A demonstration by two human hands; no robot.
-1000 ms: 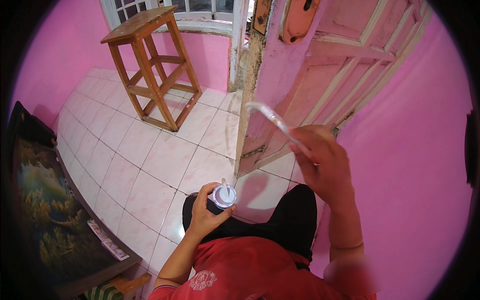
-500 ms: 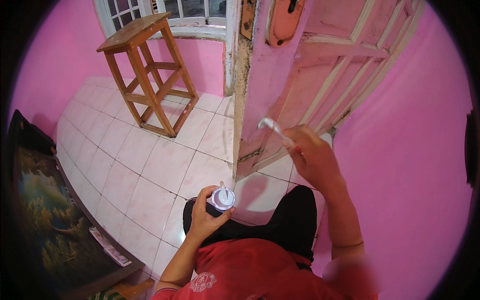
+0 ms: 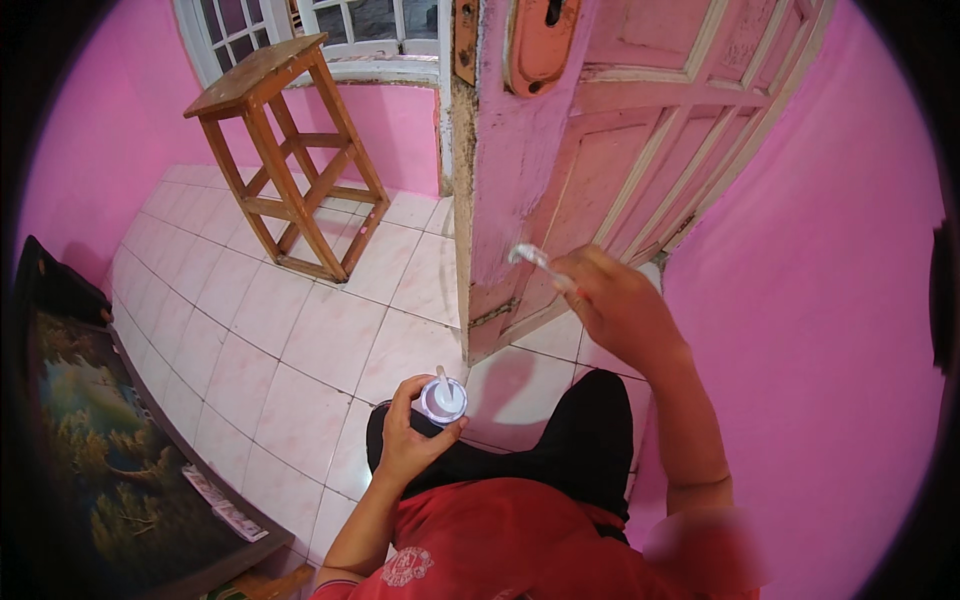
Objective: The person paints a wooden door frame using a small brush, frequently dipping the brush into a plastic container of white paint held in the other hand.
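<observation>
A small round tub of pale paint (image 3: 431, 411) sits in my left hand (image 3: 408, 448), whose fingers curl round its side. From the paint sticks up a short pale stick (image 3: 441, 376). My right hand (image 3: 618, 308) grips a paintbrush (image 3: 537, 260) by its handle. Its whitish bristles are at the lower part of a pink wooden door (image 3: 590, 185), close to the free edge; whether they touch the surface is hard to tell. Uneven pink-lilac paint covers the strip of door above the brush, and the door's edge looks worn and bare.
A wooden stool (image 3: 290, 155) stands on the tiled floor (image 3: 335, 330) near the window (image 3: 385, 30). To the left, a dark framed landscape painting (image 3: 110, 440) lies low. A pink wall (image 3: 800, 330) rises close on my right. An orange keyhole plate (image 3: 540, 45) is on the door.
The brush has gone slightly down along the door with my right hand. My whole view has shifted a little, while my left hand keeps the tub in the same place.
</observation>
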